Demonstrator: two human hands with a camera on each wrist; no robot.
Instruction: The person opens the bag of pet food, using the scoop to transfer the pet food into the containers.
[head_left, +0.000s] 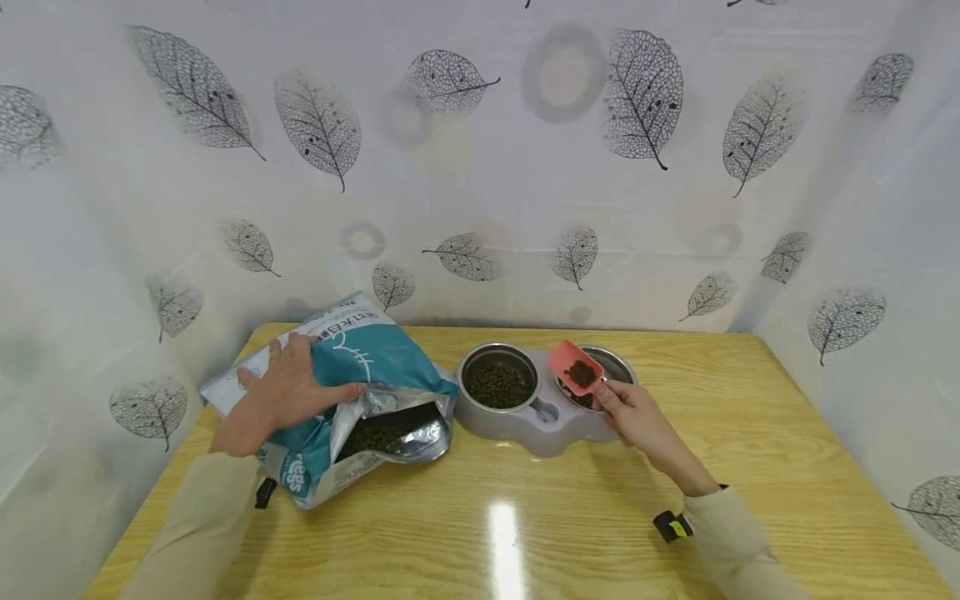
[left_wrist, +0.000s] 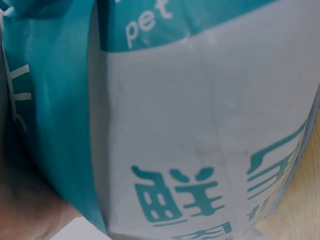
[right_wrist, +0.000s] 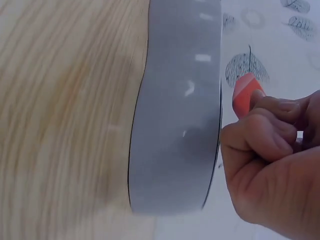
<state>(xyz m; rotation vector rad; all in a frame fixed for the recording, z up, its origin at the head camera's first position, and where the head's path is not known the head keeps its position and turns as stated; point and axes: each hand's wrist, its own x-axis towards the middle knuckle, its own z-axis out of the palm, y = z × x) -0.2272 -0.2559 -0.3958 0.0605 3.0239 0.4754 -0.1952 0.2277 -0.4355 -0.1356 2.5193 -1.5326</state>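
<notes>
My left hand (head_left: 281, 387) rests on a teal and white pet food bag (head_left: 382, 346), its fingers spread over the upper side. The bag lies tilted, its mouth gaping toward the front right, with brown kibble (head_left: 375, 435) visible inside. In my right hand (head_left: 637, 421) the handle of a pink scoop (head_left: 558, 358) is gripped; some kibble lies in the scoop. It is over the right steel bowl (head_left: 617, 367) of a grey double feeder (head_left: 487, 425), partly covering it. The left steel bowl (head_left: 467, 392) holds a layer of kibble. Curled fingers show around the scoop in the right wrist view.
The feeder and bag stand side by side toward the back of a wooden table (head_left: 585, 525). Behind and along both sides hangs a white curtain (head_left: 495, 175) printed with leaves.
</notes>
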